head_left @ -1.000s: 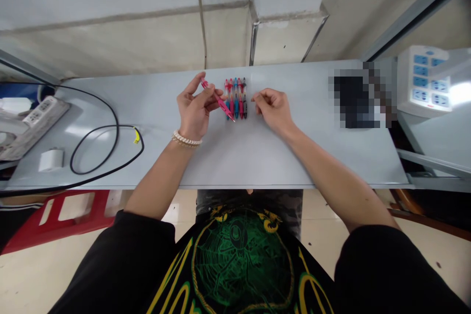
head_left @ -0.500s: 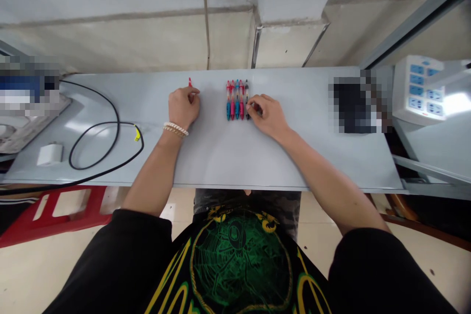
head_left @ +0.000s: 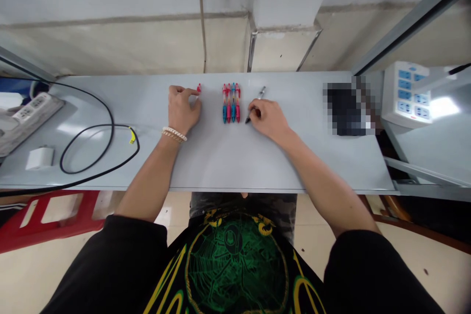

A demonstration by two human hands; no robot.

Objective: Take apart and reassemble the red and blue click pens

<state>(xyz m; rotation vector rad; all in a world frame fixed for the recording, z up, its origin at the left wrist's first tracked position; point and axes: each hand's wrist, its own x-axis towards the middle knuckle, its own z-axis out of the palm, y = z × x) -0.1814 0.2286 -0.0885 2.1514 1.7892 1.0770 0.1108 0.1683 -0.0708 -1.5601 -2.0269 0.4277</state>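
My left hand (head_left: 183,109), with bracelets at its wrist, is closed near the back of the table, left of a row of pens. At its fingertips shows the red end of a pen (head_left: 199,88); the rest of this pen is hidden. In my right hand (head_left: 269,117) a black and clear pen (head_left: 262,92) is pinched between thumb and fingers, slanting away to the upper right. Between the hands, several pink and blue pens (head_left: 233,108) lie side by side, apart from both hands.
On the grey table (head_left: 235,167), a looped black cable (head_left: 112,125) and a white charger (head_left: 39,158) lie at left. A power strip (head_left: 33,110) is at the far left. At right are a blurred dark object (head_left: 346,108) and a white socket block (head_left: 406,93). A wall stands behind.
My right hand has drawn the black pen away from the row's right end and tilted it. At my left hand, the red pen end has shifted right, to the fingertips.
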